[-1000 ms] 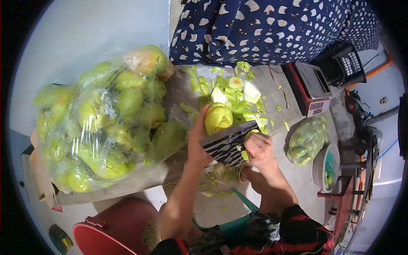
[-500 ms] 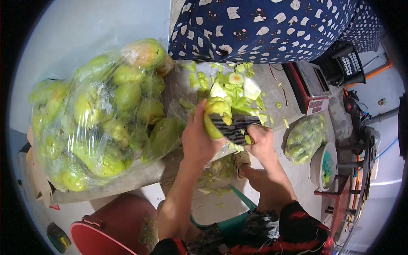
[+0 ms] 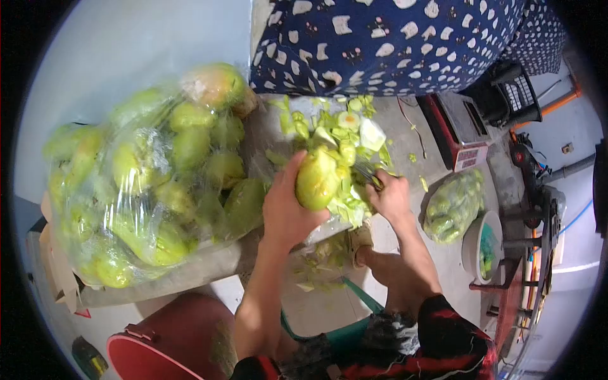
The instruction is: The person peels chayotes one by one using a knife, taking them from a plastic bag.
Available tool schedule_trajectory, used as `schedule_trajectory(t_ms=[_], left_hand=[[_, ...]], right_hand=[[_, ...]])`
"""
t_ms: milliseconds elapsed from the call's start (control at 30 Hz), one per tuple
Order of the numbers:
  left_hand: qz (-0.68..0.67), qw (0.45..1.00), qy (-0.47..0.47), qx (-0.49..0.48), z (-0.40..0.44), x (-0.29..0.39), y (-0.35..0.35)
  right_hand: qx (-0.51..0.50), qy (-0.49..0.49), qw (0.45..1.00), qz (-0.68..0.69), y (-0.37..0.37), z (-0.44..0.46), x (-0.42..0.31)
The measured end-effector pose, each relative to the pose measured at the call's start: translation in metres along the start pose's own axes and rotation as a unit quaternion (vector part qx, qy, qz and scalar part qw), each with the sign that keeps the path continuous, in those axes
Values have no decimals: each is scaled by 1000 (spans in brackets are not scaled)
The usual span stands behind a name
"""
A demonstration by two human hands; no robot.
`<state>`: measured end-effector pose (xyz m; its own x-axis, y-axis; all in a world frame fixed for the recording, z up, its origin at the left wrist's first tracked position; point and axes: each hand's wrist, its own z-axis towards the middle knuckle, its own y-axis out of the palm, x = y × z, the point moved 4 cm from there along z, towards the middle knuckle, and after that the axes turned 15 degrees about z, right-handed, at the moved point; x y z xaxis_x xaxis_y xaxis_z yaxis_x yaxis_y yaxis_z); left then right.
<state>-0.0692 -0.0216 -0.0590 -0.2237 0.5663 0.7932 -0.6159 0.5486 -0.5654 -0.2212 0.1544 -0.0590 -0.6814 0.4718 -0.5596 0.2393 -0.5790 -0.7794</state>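
Note:
My left hand [image 3: 284, 212] is closed round a green papaya [image 3: 315, 183], gripping it from the left and below. The papaya's skin is yellow-green, and its far end looks rough and partly trimmed. My right hand [image 3: 391, 199] is wrapped round the handle of a knife [image 3: 365, 171]. The knife's dark blade sits just right of the papaya, seen nearly edge-on. Green peelings [image 3: 351, 206] lie heaped beneath and beyond my hands. Among them are a pale cut piece [image 3: 372, 135] and a round slice with an orange centre [image 3: 348, 120].
A large clear plastic bag of green papayas [image 3: 152, 183] fills the left side of the concrete ledge [image 3: 215, 256]. A red scale [image 3: 453, 130], a smaller bagged bundle [image 3: 453, 206] and a white bucket [image 3: 472, 247] stand right. Below left is a red bin [image 3: 171, 335]. Patterned blue cloth [image 3: 386, 47] hangs behind.
The knife blade has moved away from the papaya's right side and turned from broadside to nearly edge-on. My left hand has tilted the papaya, showing more of its rounded near side.

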Motion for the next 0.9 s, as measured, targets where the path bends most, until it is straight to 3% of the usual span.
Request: schedule_trajectory(t_ms=[100, 200, 267, 467, 633, 767, 833, 900], left_hand=[[-20, 1000, 5, 3, 0, -4, -1], [-83, 997, 1, -8, 3, -7, -1], [-117, 993, -5, -12, 3, -5, -3], [-169, 985, -20, -29, 6, -4, 1], [-48, 998, 48, 4, 6, -3, 2], [64, 997, 45, -10, 3, 10, -8], [109, 992, 64, -7, 3, 14, -9], [121, 989, 83, 4, 2, 13, -7]], right_hand=[[33, 30, 999, 31, -6, -1, 9], [28, 6, 999, -33, -7, 1, 9], [50, 76, 996, 10, -10, 3, 13], [53, -15, 995, 78, -12, -3, -5], [17, -65, 993, 100, -11, -6, -20], [15, -66, 993, 95, -16, -6, -26], [-3, -143, 984, 101, -20, -7, -37], [-15, -157, 983, 97, -27, -8, -46]])
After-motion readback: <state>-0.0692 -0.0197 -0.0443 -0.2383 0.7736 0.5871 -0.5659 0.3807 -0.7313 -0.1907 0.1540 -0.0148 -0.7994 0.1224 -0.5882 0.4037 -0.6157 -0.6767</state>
